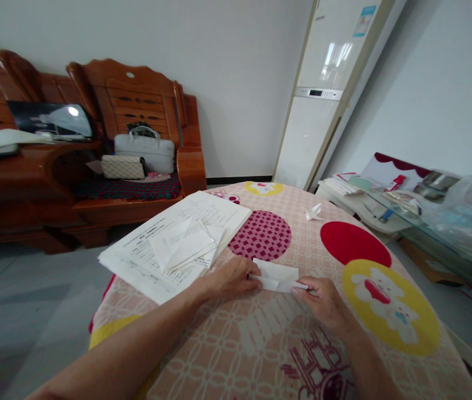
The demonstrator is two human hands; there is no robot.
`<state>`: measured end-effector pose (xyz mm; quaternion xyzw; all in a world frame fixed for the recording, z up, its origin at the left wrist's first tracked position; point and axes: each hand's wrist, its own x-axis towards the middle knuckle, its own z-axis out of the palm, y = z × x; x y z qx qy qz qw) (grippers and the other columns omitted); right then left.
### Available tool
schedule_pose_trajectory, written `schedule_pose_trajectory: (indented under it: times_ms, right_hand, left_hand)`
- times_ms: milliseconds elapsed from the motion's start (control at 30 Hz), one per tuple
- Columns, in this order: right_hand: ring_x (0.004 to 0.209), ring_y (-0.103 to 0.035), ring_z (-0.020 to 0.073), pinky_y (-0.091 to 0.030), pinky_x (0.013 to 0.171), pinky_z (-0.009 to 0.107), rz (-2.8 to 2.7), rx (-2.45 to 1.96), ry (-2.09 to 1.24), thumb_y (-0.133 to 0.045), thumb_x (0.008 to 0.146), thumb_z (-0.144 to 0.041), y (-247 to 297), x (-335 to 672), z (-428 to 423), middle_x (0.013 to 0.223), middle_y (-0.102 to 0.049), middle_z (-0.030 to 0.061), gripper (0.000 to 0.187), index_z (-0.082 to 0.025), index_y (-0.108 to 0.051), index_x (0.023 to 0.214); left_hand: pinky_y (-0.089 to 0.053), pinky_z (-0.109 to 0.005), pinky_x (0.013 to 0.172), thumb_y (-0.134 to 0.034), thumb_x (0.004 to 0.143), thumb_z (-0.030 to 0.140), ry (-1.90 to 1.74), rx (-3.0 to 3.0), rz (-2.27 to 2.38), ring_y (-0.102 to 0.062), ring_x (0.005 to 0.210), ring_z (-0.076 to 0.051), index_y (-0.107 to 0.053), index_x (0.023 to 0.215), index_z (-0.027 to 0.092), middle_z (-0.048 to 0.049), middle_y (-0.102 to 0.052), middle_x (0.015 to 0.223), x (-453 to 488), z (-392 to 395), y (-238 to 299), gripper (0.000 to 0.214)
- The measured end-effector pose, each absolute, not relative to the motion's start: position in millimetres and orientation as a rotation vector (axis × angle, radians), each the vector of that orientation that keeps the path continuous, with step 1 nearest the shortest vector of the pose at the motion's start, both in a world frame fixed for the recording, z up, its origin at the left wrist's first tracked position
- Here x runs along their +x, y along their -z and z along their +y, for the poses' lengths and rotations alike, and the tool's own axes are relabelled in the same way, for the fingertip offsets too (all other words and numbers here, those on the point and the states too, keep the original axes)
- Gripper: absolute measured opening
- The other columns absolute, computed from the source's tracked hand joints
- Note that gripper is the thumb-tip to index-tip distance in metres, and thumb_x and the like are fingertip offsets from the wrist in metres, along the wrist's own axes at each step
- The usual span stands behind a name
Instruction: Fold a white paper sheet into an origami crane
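A small sheet of white paper (276, 273) with creases lies before me on the patterned tablecloth (219, 344), its near edge folded up. My left hand (238, 276) pinches the left end of that fold. At the right end, my right hand (322, 300) grips the paper between thumb and fingers. To the left rests a stack of printed sheets (135, 253), with several folded white papers (183, 241) on top. A small folded paper piece (313, 212) sits farther back on the table.
Behind the table on the left is a carved wooden sofa (131, 89) holding a grey bag (146, 151) and a quilted purse (123, 167). A tall white air conditioner (311, 128) stands at the wall. On the right, a glass-topped table (427, 222) carries papers and a plastic bag (469, 208).
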<state>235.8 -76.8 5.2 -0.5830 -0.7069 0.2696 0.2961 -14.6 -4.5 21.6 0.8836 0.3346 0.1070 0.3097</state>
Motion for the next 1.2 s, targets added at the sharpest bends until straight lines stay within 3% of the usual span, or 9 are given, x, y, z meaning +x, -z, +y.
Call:
schedule_pose_trajectory:
  times_ms: [67,200,367,833,1067,1200]
  right_hand:
    - [0.054,-0.054,0.0148,-0.037,0.049,0.022,-1.786,-1.554,-0.808,-0.055,0.082,-0.031,3.8,235.4,-71.4,0.057,-0.062,-0.0002,0.027,-0.012,-0.071,0.070]
    - [0.059,-0.054,0.0155,-0.037,0.054,0.023,-1.615,-1.621,-0.816,-0.055,0.081,-0.034,16.1,232.3,-63.5,0.065,-0.064,0.0009,0.029,-0.011,-0.072,0.080]
    - [0.053,-0.047,0.0134,-0.028,0.050,0.023,-1.629,-1.806,-0.583,-0.053,0.081,-0.035,16.4,225.9,-60.1,0.054,-0.054,-0.0013,0.031,-0.013,-0.068,0.066]
    - [0.058,-0.056,0.0159,-0.028,0.053,0.025,-1.677,-2.175,-0.330,-0.057,0.082,-0.029,2.1,214.7,-53.5,0.060,-0.067,0.0058,0.027,-0.017,-0.070,0.062]
    - [0.067,-0.063,0.0189,-0.030,0.055,0.026,-1.670,-2.223,-0.372,-0.056,0.084,-0.029,-2.2,215.3,-53.6,0.072,-0.073,0.0103,0.026,-0.017,-0.076,0.072]
    - [0.067,-0.063,0.0194,-0.030,0.054,0.026,-1.678,-2.236,-0.342,-0.057,0.083,-0.028,-2.7,215.7,-53.4,0.070,-0.073,0.0108,0.026,-0.017,-0.075,0.069]
  left_hand:
    - [-0.033,-0.022,0.052,-0.058,0.082,0.028,-0.283,2.246,1.025,-0.054,0.056,-0.011,-0.069,0.073,0.015,0.0004,-0.062,0.061,-11.9,-1.5,-19.7,0.019]
    - [-0.029,-0.023,0.052,-0.058,0.082,0.034,-0.321,2.130,1.254,-0.051,0.056,-0.011,-0.068,0.073,0.014,0.0009,-0.060,0.060,-5.3,2.0,-13.9,0.024]
    - [-0.028,-0.025,0.053,-0.057,0.083,0.034,-0.362,2.131,1.456,-0.049,0.054,-0.012,-0.064,0.065,0.014,0.0007,-0.057,0.055,1.9,-1.5,-15.8,0.028]
    - [-0.042,-0.025,0.066,-0.061,0.077,0.028,-0.330,2.133,1.602,-0.063,0.071,-0.017,-0.072,0.076,0.016,-0.0055,-0.071,0.073,8.5,6.2,-11.3,0.017]
    - [-0.041,-0.024,0.057,-0.059,0.077,0.034,-0.291,2.081,1.609,-0.061,0.060,-0.017,-0.072,0.069,0.015,-0.0049,-0.065,0.057,6.7,10.9,-8.9,0.024]
    - [-0.041,-0.023,0.056,-0.059,0.076,0.036,-0.257,2.086,1.627,-0.060,0.057,-0.016,-0.072,0.067,0.015,-0.0045,-0.064,0.054,5.8,13.1,-5.3,0.026]
